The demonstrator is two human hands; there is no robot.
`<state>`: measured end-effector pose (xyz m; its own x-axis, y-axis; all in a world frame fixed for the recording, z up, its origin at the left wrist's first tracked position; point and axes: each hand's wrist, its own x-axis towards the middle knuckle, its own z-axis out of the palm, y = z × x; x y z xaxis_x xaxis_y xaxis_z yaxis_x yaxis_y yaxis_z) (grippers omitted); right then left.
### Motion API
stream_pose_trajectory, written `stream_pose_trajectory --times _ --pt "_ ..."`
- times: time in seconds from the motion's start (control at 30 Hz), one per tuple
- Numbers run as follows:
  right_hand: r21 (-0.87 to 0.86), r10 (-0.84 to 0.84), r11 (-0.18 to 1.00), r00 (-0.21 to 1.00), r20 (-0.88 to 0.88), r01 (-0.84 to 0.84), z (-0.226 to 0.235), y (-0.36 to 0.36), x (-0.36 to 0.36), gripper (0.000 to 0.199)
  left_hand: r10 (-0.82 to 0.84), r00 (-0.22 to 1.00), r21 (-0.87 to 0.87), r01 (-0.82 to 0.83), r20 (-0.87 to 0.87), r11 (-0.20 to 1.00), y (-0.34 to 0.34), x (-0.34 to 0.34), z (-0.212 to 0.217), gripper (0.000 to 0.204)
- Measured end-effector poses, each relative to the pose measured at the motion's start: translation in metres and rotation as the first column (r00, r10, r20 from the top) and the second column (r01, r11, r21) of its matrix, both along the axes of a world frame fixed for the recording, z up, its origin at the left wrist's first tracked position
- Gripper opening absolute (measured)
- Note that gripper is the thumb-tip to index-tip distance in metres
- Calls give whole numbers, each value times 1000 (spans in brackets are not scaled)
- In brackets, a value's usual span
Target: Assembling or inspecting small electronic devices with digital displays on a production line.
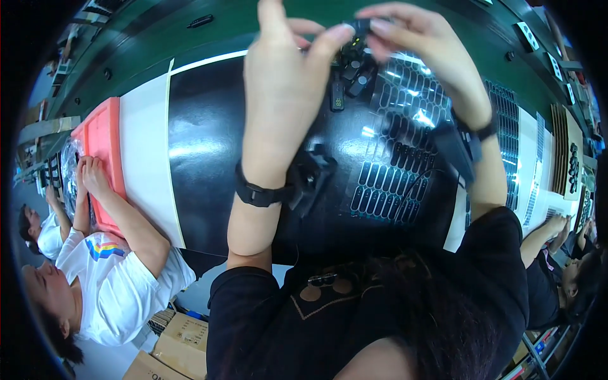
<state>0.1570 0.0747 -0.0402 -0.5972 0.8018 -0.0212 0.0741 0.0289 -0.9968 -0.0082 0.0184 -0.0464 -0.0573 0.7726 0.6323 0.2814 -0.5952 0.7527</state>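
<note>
My left hand (pixel 282 88) and my right hand (pixel 421 31) meet at the far edge of the black work mat (pixel 209 145). Between their thumbs and fingers is a small black device (pixel 361 26), partly hidden and a little blurred. Just below it lies a cluster of similar small black devices (pixel 361 81), one with a small lit-looking display (pixel 338 98). Beneath my right forearm spread clear sheets of oval film pieces (pixel 387 190), some with dark centres. Each wrist wears a black strap with a bulky black mount (pixel 310 180).
A green conveyor belt (pixel 228 28) runs beyond the mat, with a black device (pixel 200 21) on it. To the left, a person in white works at a pink tray (pixel 113 152). Another person in black (pixel 548 285) sits at the right. Cardboard boxes (pixel 180 342) stand below left.
</note>
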Motion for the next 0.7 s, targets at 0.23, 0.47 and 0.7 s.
stream_pose_trajectory --times 0.23,0.47,0.7 --pt "680 -33 634 865 501 -370 -67 60 -10 28 285 958 -262 -267 34 928 -15 -42 23 22" --pt "584 70 718 874 480 -378 -76 62 -1 21 94 966 -288 -21 242 957 -23 -39 32 14" --pt "666 -166 741 938 304 -85 -29 9 20 25 12 994 -263 17 111 965 -25 -28 33 13"
